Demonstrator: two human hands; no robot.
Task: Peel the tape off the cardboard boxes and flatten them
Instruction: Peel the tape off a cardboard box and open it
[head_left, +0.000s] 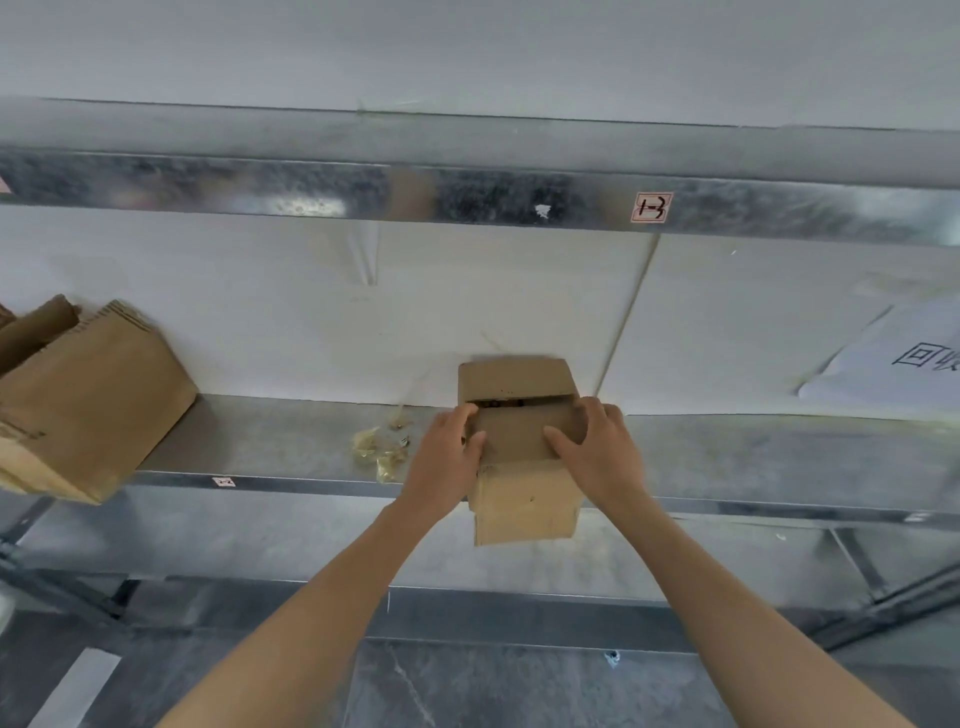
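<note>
A small brown cardboard box (519, 499) sits at the front edge of the metal shelf (260, 441), its lower part hanging over the edge. One top flap stands up at the back, and a dark gap shows under it. My left hand (449, 457) grips the box's left side, fingers curled over the top edge. My right hand (592, 452) grips the right side, thumb lying across the top flap. Crumpled yellowish tape (379, 452) lies on the shelf just left of my left hand.
A larger cardboard box (88, 400) lies tilted at the shelf's left end, overhanging the edge. An upper metal shelf beam (467, 197) with a label runs above. A white sheet with printed characters (904, 358) leans at the right. Dark floor lies below.
</note>
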